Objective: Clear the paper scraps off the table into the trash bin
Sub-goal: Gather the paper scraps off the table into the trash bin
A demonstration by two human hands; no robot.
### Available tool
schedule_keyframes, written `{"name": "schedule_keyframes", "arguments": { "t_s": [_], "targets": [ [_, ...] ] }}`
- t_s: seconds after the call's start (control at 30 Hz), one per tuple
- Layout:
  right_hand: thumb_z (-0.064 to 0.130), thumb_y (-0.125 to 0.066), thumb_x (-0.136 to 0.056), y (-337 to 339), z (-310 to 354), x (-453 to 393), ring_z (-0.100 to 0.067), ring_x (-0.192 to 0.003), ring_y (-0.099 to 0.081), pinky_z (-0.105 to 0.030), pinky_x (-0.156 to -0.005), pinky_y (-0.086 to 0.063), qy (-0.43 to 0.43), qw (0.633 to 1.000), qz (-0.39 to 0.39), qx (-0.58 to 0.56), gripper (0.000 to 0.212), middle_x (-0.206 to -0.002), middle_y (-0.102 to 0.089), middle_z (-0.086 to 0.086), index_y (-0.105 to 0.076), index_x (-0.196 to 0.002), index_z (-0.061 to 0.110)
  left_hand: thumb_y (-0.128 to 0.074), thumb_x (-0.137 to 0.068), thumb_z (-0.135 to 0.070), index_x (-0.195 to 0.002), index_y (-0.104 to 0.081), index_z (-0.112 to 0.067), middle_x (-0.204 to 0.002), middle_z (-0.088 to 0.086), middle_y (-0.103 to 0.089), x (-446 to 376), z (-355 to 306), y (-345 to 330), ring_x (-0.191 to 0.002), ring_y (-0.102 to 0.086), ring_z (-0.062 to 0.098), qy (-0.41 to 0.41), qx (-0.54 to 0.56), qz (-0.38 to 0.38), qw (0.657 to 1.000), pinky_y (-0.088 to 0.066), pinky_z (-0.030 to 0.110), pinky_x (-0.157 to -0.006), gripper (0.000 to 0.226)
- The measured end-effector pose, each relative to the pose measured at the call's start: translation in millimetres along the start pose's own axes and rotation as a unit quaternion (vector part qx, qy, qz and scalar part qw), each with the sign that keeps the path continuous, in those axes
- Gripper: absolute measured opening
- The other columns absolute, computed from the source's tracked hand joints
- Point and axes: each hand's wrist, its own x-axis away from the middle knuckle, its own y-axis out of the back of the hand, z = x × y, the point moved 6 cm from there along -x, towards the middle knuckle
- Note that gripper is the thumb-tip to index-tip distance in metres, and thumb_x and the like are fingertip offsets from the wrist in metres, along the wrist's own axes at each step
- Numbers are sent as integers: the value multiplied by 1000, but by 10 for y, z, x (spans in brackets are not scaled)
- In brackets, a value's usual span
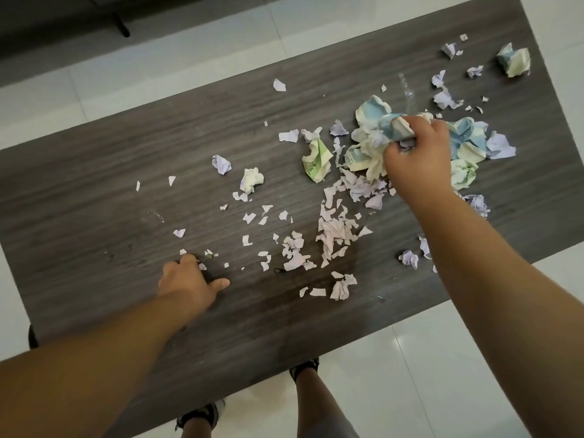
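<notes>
Gripping crumpled paper (384,139) in my right hand (418,159), fingers curled around it; it is feeling light and soft. My left hand (186,279) is pinching tiny scraps (202,266).

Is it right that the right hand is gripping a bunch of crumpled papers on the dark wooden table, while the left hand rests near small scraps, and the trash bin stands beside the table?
One part is wrong: no trash bin shows in the head view. The rest holds: the right hand grips the crumpled papers on the table, and the left hand is near small scraps.
</notes>
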Motion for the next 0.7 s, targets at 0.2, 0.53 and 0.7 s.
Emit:
{"name": "schedule_keyframes", "arguments": {
  "t_s": [0.2,0.53,0.7],
  "targets": [
    [47,-61,-96,-566,-218,-50,-44,-143,-47,-54,-120,-43,-59,990,108,76,64,-163,-34,-16,-48,-157,33,-85,-82,-61,-134,-51,-13,-140,19,-49,-34,11,-19,-132,-52,39,-9,3,1,1000,-50,49,-110,78],
    [117,-50,-38,-988,-88,12,-54,-161,-13,-75,-118,-35,-147,978,118,91,143,-181,7,-3,-25,-160,47,-86,-81,-60,-131,-52,-13,-141,20,-47,-52,28,-38,-130,-53,40,-8,4,-2,1000,-50,47,-108,77],
    [104,-58,-55,-1090,56,17,-54,-157,-22,-77,-115,-35,-131,977,112,127,127,-179,-6,-7,-30,-158,34,-86,-82,-60,-134,-52,-13,-142,20,-47,-44,14,-31,-132,-52,39,-10,3,-3,1000,-49,48,-108,78]
  ]
}}
